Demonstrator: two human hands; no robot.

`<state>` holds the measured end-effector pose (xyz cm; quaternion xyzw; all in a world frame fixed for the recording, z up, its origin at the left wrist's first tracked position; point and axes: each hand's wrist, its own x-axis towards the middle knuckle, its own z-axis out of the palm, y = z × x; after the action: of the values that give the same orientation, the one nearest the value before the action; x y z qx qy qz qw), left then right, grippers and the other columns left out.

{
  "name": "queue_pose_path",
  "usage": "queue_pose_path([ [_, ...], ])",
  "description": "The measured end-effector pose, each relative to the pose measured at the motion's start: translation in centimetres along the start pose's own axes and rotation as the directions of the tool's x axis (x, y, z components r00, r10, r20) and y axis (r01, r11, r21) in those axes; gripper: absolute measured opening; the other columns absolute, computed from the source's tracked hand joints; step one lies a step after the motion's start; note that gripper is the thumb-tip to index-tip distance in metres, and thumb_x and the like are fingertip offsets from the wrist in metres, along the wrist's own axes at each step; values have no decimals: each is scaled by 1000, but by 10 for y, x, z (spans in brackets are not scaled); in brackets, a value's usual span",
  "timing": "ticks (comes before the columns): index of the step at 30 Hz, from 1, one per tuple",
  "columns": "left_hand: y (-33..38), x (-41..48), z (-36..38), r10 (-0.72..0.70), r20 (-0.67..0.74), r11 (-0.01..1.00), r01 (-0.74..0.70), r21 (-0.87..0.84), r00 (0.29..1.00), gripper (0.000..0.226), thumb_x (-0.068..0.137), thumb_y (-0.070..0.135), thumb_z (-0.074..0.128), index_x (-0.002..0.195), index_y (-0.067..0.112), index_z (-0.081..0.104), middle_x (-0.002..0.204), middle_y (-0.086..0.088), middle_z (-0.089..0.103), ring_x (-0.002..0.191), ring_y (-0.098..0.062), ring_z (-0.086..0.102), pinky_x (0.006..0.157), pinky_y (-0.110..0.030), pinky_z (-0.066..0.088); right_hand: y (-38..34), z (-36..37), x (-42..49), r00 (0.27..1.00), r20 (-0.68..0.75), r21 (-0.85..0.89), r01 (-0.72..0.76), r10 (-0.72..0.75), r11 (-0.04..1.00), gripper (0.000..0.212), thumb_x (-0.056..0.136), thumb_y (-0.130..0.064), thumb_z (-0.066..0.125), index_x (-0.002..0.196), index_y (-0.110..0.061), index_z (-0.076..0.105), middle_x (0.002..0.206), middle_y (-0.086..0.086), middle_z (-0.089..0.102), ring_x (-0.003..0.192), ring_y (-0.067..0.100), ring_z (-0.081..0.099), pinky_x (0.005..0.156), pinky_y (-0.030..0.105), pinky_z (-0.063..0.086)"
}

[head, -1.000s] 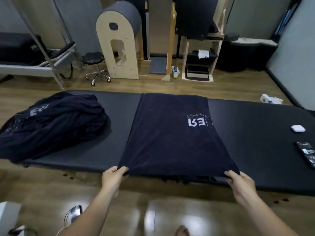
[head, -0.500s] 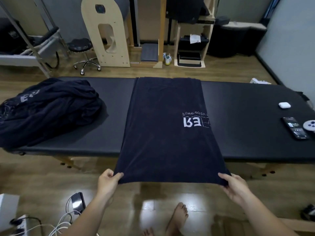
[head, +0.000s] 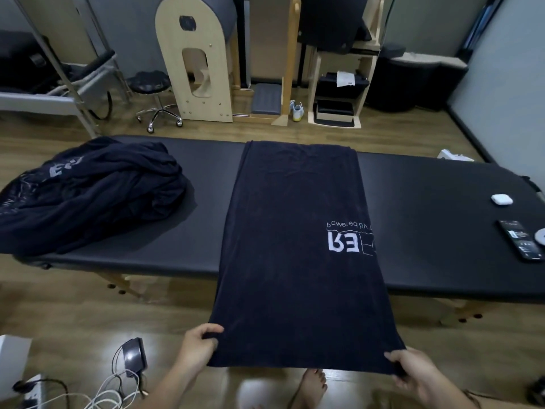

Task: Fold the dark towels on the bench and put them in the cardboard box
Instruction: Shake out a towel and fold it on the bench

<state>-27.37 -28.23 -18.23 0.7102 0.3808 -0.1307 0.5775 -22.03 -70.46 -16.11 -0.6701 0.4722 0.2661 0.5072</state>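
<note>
So the person is standing at the near side of the black bench (head: pixel 442 208) and holding one dark towel (head: pixel 295 261) out flat. Its far end is lying across the padding up to the far edge, and the near end is hanging out past the bench over the wood floor. The left hand (head: pixel 197 346) is pinching the near left corner, thumb on top and fingers curled under the hem. The right hand (head: pixel 413 370) is gripping the near right corner the same way, though its fingertips are tucked under the cloth, so I'm not seeing them. White lettering (head: pixel 343 242) is sitting near the towel's right edge, reading upside down from here, and the small line of text is too blurry to make out. A heap of dark towels (head: pixel 97 199) is slumping on the bench's left end, partly cut off by the frame. Over on the right end a white earbud case (head: pixel 501 199) and a phone (head: pixel 520 243) are lying well apart from the towel, with a round pale thing (head: pixel 541 237) getting clipped by the edge. A bare foot (head: pixel 312 385) is peeking out below the hem, and something white and boxy (head: pixel 11 364) is sticking in at the lower left, too cropped to identify.
</note>
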Motion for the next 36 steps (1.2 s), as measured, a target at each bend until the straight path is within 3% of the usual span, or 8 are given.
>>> queue_pose_path([
  [5,-2,5,-4,15,17,995,-13,-96,1000,8,81,-5,73,77,1,75,80,-10,74,77,-20,63,70,-27,47,4,-6,10,1000,-8,-13,15,-16,1000,12,91,0,61,102,-4,63,80,15,68,58,28,56,46,25,41],
  [11,-23,16,-8,-69,59,958,50,284,996,23,79,-10,67,83,12,68,95,-7,73,93,-23,66,82,-31,50,12,1,10,997,-76,-190,7,-22,982,24,89,9,60,113,10,60,99,20,66,91,37,60,76,49,49],
  [14,-12,16,-8,-49,47,907,24,421,998,25,77,-4,67,89,18,67,95,-3,72,95,-19,66,79,-24,48,13,7,12,974,-189,-311,60,-123,949,41,86,12,58,126,18,51,122,31,59,115,42,55,99,43,39],
  [17,21,33,-8,68,29,909,-74,410,997,28,77,-7,68,93,16,66,101,-7,70,102,-21,65,86,-23,46,-7,10,22,956,-146,-425,170,-253,889,48,82,5,66,128,11,54,127,27,60,115,39,58,95,38,43],
  [21,83,63,1,165,-35,904,-137,406,986,20,79,4,72,92,19,68,101,-7,73,102,-23,66,88,-27,46,-72,29,20,928,-36,-456,315,-371,832,38,83,-6,72,120,-5,61,107,12,66,94,28,62,76,30,45],
  [28,159,137,46,113,-38,900,-86,428,993,39,88,18,70,126,10,61,125,-6,64,117,-23,59,100,-31,45,-201,73,68,870,18,-410,456,-492,790,37,87,-16,68,122,-20,58,112,2,65,96,21,61,83,33,46],
  [33,180,177,70,21,-142,889,47,455,990,65,83,39,74,136,14,46,132,-4,49,120,-25,52,101,-37,46,-262,75,129,902,-72,-474,344,-425,811,59,72,-25,78,125,-13,52,117,12,63,99,30,61,86,42,53],
  [36,185,186,70,0,-117,853,61,519,993,51,80,38,78,118,19,50,112,4,53,108,-21,58,87,-31,47,-270,77,149,913,-123,-511,278,-389,813,75,64,-38,87,122,-8,49,116,13,62,103,33,61,82,39,51],
])
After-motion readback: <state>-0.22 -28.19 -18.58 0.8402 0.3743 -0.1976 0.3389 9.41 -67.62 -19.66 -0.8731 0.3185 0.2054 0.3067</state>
